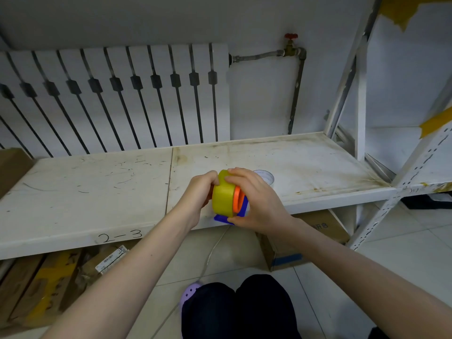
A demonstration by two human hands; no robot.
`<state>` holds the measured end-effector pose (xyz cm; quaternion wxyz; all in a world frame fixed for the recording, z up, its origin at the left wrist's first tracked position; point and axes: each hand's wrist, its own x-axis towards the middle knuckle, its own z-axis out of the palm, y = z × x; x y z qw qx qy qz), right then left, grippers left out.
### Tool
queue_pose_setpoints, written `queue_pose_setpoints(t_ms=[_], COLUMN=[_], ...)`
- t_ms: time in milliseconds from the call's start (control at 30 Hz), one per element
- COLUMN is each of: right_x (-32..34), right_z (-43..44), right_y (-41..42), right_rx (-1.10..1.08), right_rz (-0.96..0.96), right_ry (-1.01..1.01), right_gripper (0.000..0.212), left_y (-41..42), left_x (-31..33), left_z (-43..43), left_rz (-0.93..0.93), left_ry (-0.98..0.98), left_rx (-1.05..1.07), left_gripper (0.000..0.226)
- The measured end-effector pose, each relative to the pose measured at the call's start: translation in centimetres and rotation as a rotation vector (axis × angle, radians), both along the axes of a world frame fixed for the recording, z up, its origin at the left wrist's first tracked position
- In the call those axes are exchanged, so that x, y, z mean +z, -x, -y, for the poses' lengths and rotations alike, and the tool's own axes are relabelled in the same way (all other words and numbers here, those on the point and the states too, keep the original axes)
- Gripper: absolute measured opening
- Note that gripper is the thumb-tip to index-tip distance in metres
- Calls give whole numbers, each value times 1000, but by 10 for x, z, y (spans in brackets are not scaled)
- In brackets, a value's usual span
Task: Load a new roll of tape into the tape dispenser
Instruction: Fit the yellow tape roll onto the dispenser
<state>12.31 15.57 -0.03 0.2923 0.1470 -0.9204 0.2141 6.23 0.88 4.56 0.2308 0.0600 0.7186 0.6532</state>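
A thick yellow roll of tape (223, 199) sits against the orange wheel (238, 199) of a blue tape dispenser (241, 211), held above the front edge of the white shelf (97, 187). My left hand (199, 192) grips the roll from its left side, thumb on the top rim. My right hand (254, 199) wraps the dispenser from the right, fingers over the roll's top and thumb under the blue base. Most of the dispenser is hidden by my hands. A clear or white tape roll (265, 176) stands on the shelf just behind my right hand.
A radiator (110, 94) and a pipe with a red valve (291, 36) are on the wall behind the shelf. Shelf uprights (359, 94) stand at the right. Cardboard boxes (305, 241) lie on the tiled floor below, near my knees (239, 307).
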Motion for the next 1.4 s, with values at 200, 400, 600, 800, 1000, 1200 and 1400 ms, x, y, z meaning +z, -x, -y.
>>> queue_pose_setpoints(t_ms=[200, 400, 600, 800, 1000, 1200, 1400], right_x=[0, -1, -2, -3, -2, -5, 0], right_z=[-3, -5, -6, -11, -13, -12, -7], right_y=[-7, -8, -9, -9, -4, 4, 0], right_rx=[31, 30, -18, 24, 89, -55, -1], right_rz=[33, 72, 169, 310, 437, 688, 653], right_ry=[216, 312, 499, 735, 995, 1088, 950], right_gripper=[88, 90, 86, 79, 65, 32, 57], left_y=[-8, -7, -7, -5, -5, -8, -11], left_x=[1, -6, -12, -17, -19, -18, -18], left_z=[0, 3, 7, 9, 12, 9, 4], left_rz=[-82, -200, -252, -260, -262, -244, -171], left_ry=[-105, -115, -116, -137, -126, -104, -88], left_rx=[-130, -201, -284, -363, -426, -367, -188], left_gripper=[40, 62, 50, 44, 45, 46, 41])
